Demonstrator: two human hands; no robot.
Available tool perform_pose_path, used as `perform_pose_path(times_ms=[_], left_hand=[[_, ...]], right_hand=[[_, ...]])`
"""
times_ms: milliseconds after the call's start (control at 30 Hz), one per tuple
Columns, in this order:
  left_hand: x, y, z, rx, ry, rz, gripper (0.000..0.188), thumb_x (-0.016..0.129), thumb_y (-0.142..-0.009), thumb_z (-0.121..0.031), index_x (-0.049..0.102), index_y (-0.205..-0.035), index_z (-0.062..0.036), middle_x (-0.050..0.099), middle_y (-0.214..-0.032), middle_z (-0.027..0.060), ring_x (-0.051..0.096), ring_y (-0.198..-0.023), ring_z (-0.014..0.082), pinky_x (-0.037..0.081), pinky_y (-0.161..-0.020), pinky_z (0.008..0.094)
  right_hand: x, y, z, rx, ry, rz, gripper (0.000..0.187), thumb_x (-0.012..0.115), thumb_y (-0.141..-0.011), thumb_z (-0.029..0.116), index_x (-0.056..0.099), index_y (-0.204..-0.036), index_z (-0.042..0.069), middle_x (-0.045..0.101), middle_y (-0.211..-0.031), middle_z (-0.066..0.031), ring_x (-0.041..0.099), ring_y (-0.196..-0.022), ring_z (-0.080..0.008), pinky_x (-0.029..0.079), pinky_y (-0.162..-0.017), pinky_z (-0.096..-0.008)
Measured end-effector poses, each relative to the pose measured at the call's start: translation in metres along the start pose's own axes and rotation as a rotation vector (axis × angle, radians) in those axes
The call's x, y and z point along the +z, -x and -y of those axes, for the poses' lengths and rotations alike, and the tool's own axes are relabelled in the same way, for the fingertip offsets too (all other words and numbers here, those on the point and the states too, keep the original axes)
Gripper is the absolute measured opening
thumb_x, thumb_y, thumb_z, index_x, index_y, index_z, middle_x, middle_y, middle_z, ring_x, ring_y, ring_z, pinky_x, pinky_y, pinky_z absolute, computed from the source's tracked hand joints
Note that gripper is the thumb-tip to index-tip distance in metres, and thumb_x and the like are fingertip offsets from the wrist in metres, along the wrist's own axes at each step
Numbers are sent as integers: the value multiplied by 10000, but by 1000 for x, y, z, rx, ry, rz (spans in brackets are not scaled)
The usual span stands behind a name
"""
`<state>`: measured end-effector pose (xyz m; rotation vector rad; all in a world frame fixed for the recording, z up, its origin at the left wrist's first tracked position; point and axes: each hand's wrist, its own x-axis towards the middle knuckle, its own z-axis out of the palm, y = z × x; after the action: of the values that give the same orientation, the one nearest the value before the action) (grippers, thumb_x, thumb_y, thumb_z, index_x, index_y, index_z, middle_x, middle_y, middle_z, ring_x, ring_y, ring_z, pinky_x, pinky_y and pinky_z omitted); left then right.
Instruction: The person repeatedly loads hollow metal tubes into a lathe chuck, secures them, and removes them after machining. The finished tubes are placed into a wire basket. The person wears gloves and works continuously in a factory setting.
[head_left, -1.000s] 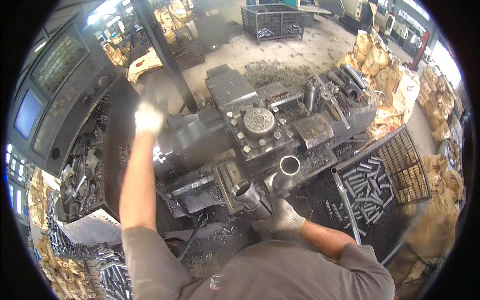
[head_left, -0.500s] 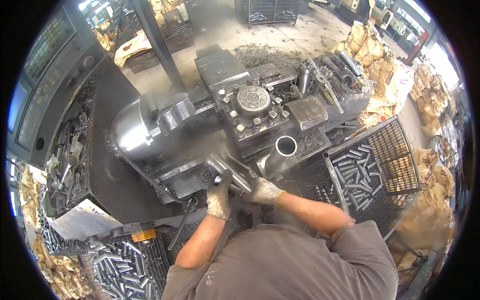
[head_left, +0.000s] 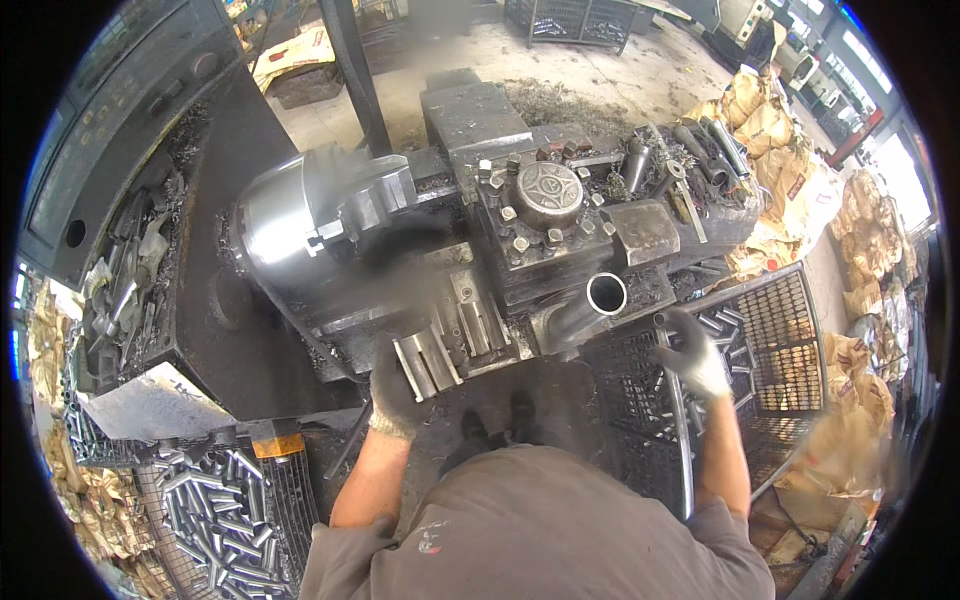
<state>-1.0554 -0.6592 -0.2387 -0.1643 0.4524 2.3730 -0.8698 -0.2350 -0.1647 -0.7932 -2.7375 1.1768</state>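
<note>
Metal tube [head_left: 604,296] sits on lathe carriage, centre of scene, open end up, just right of grooved steel block [head_left: 452,340]. Left hand [head_left: 398,390], gloved, clenched on near edge of grooved steel block. Right hand [head_left: 693,352], gloved, grasping top of dark bent rod [head_left: 680,430] over wire basket [head_left: 790,330] at right. Lathe chuck [head_left: 300,215] left of centre, blurred. Square tool post [head_left: 545,200] beyond tube. Crate of short steel tubes [head_left: 215,500] near left.
</note>
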Motion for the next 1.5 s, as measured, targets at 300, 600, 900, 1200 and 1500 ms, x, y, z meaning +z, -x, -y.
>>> perform_pose_path(times_ms=[300, 600, 900, 1200, 1500], left_hand=[[18, 29, 25, -89, -170, -38, 668, 623, -1061, -592, 559, -1468, -66, 699, -1282, 92, 701, -1133, 259, 577, -1014, 446], [-6, 7, -27, 328, -465, -409, 385, 680, -1062, -388, 599, -1271, -74, 733, -1019, 114, 748, -842, 259, 656, -745, 433], [108, -16, -46, 559, -617, 85, 765, 661, -1013, -502, 466, -1545, 12, 629, -1399, 165, 574, -1362, 273, 403, -1207, 463], [124, -91, -195, 1135, -2806, -453, 885, 818, -706, -275, 541, -1497, 10, 607, -1433, 248, 556, -1373, 459, 393, -1200, 579], [135, -64, -159, 1214, -2307, -369, 808, 837, -741, -50, 551, -1496, -3, 626, -1450, 233, 642, -1281, 441, 548, -1063, 511]], right_hand=[[143, -10, 153, -827, 60, 161, 488, 831, -850, 255, 711, -1304, 120, 697, -1361, -164, 777, -994, -383, 647, -830, -445], [228, -66, 146, -517, 151, 111, 480, 780, -889, 308, 694, -1301, 77, 731, -974, -209, 759, -870, -405, 614, -766, -487], [188, -80, 263, -242, -342, 637, 778, 910, -769, 338, 591, -1386, -14, 738, -1248, -246, 734, -1161, -323, 592, -987, -431], [66, -248, 343, -1078, 779, 18, 540, 854, -731, 270, 707, -1197, 40, 773, -953, -180, 789, -822, -341, 639, -689, -453], [151, -342, 310, -762, 723, 814, 557, 893, -680, 368, 780, -1108, 31, 808, -857, -128, 787, -771, -291, 632, -684, -365]])
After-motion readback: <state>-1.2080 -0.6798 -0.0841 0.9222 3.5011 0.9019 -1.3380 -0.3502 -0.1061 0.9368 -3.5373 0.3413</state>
